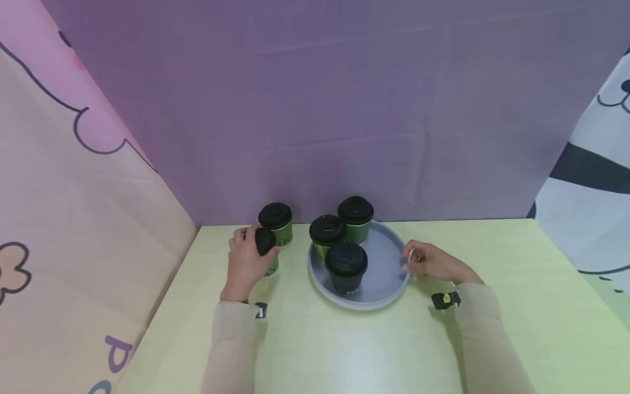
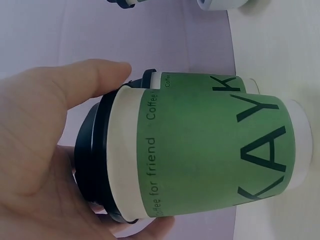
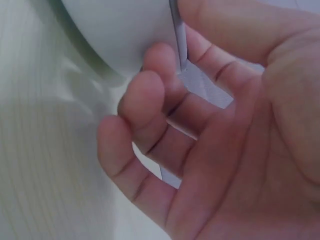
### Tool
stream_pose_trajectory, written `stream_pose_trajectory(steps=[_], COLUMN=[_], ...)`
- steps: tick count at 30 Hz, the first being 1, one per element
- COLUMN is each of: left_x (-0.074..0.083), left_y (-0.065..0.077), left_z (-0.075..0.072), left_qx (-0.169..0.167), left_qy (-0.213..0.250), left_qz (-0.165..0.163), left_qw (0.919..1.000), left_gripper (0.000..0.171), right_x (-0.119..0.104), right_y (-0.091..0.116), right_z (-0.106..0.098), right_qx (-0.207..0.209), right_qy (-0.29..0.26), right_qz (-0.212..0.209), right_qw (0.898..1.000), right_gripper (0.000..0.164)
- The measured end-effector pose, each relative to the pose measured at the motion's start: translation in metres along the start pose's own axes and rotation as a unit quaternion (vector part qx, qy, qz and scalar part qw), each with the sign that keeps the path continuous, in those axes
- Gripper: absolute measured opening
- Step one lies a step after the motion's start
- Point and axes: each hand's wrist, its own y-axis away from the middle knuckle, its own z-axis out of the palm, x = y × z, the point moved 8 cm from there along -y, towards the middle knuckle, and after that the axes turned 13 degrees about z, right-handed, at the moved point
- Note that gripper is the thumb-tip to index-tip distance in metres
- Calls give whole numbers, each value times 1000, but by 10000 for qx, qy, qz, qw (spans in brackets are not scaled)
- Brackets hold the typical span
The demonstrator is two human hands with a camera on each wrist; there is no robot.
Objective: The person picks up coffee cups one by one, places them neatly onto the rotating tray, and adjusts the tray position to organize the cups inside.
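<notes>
My left hand point(image 1: 246, 265) grips a paper coffee cup point(image 2: 200, 155) by its black lid, fingers and thumb round the lid's edge. The cup has a green sleeve with KAY and "Coffee for friend" in black. Behind it a second green-sleeved cup point(image 1: 283, 234) stands on the table, partly hidden in the left wrist view. My right hand point(image 1: 433, 261) holds the right rim of a round grey tray point(image 1: 386, 268), thumb at the rim and curled fingers against the outer wall. Three lidded cups stand on the tray: a dark one point(image 1: 346, 271) in front, two green ones point(image 1: 356, 231) behind.
The pale wood-look table point(image 1: 325, 350) ends at a purple cloth backdrop point(image 1: 315, 109), close behind the cups. A printed cloth panel point(image 1: 74, 219) borders the left side, and another panel point(image 1: 585, 219) the right.
</notes>
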Motion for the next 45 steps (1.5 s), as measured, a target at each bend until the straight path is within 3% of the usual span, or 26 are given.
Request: stream_pose_trajectory(steps=[6, 10, 14, 17, 21, 25, 33, 41, 45], left_x=[-6, -6, -6, -7, -8, -8, -5, 7, 12], left_y=[1, 2, 2, 3, 3, 3, 3, 3, 2], left_z=[2, 1, 1, 1, 1, 0, -1, -7, -13], left_qx=[-152, -200, -237, -251, -231, -169, -71, 17, 63], left_qy=[43, 53, 61, 80, 102, 105, 110, 114, 145], left_qz=[-126, -149, -182, -226, -275, -258, -183, 31, 194], left_qw=[9998, 9997, 9995, 9994, 9993, 9995, 9997, 9999, 9997], left_gripper=[84, 87, 88, 89, 89, 88, 89, 86, 87], right_x=[-3, -1, 5, 9, 13, 15, 14, 15, 11], right_y=[3, 3, -2, -5, -10, -15, -15, -12, -10], right_z=[2, 0, -9, -15, -14, -9, -9, -5, -3], right_qx=[-43, 85, 776, 1456, 1836, 1872, 1873, 1080, 886], right_qy=[302, 21, -319, -287, -262, -173, -153, -514, -643], right_qz=[16, 258, 499, 621, 803, 923, 828, 953, 897], right_qw=[9995, 9996, 9952, 9870, 9794, 9778, 9787, 9882, 9899], right_gripper=[29, 32, 32, 35, 46, 50, 42, 43, 41])
